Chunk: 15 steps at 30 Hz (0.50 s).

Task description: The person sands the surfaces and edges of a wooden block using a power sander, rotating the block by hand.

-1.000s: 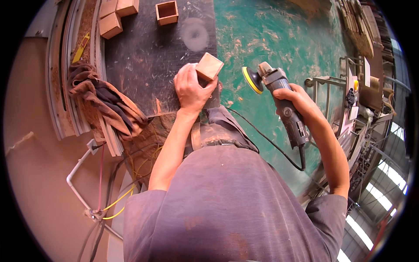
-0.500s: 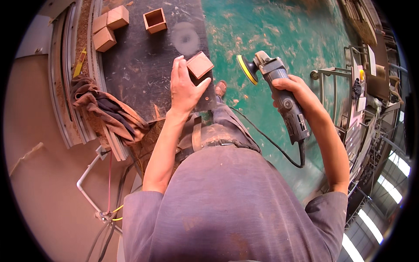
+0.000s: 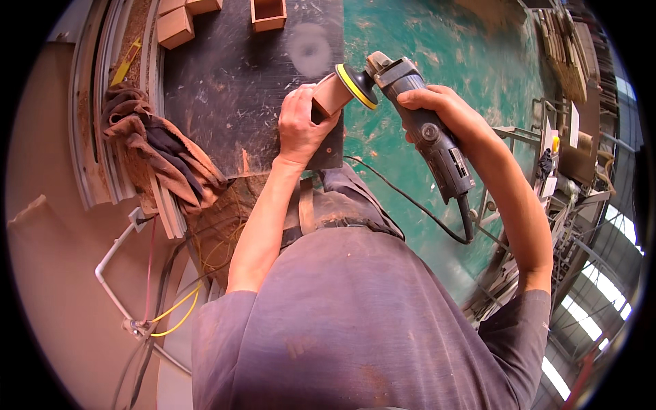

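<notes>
My left hand [image 3: 301, 128] is closed around a small wooden box [image 3: 332, 96] near the right edge of the dark work table [image 3: 225, 102]. In my right hand [image 3: 447, 109] is a dark handheld disc sander [image 3: 432, 140], its fingers wrapped round the body. The sander's round pad [image 3: 355, 86], black with a yellow rim, meets the box's right side; whether it presses there or just overlaps it in view, I cannot tell. The box is tilted, with a dark opening toward my palm.
An open wooden box [image 3: 268, 15] and several more wooden boxes [image 3: 175, 28] stand at the table's far side. A crumpled brown cloth [image 3: 160, 147] hangs over the left rail. The sander's cord [image 3: 410, 199] loops across the green floor [image 3: 465, 61]. Metal racks [image 3: 547, 150] stand at right.
My left hand has gone from touching the box on the table to gripping it, tilted. The sander has moved left and up, bringing its pad to the box. The view has shifted somewhat.
</notes>
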Each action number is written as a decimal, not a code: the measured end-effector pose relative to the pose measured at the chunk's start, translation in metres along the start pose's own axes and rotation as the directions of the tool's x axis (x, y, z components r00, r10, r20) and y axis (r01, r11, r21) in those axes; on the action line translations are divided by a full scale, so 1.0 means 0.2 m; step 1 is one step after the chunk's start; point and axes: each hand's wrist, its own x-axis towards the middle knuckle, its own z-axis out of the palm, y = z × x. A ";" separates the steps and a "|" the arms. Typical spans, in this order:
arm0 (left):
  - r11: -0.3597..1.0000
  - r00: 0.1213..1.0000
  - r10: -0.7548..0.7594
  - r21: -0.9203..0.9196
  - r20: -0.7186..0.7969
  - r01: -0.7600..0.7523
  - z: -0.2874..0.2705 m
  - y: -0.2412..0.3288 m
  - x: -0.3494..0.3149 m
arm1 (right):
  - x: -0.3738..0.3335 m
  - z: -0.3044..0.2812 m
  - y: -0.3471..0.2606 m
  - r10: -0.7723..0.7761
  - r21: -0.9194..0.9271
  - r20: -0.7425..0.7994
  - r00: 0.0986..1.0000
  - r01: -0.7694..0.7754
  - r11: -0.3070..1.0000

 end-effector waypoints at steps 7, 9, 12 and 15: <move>1.000 0.999 0.027 -0.002 -0.024 -0.027 0.00 0.01 0.01 | 0.08 0.08 -0.09 0.007 -0.059 0.007 1.000 -0.006 0.998; 1.000 1.000 0.022 -0.002 -0.022 -0.022 0.01 0.00 0.00 | 0.08 0.09 -0.10 0.006 -0.057 0.016 1.000 -0.005 0.998; 1.000 1.000 0.022 -0.002 -0.017 -0.022 0.01 0.00 0.00 | 0.06 0.09 -0.08 -0.004 -0.054 0.013 1.000 0.004 0.999; 1.000 1.000 0.028 0.009 -0.014 -0.027 0.02 -0.01 -0.01 | 0.02 0.09 -0.03 -0.007 -0.043 -0.015 1.000 0.007 0.999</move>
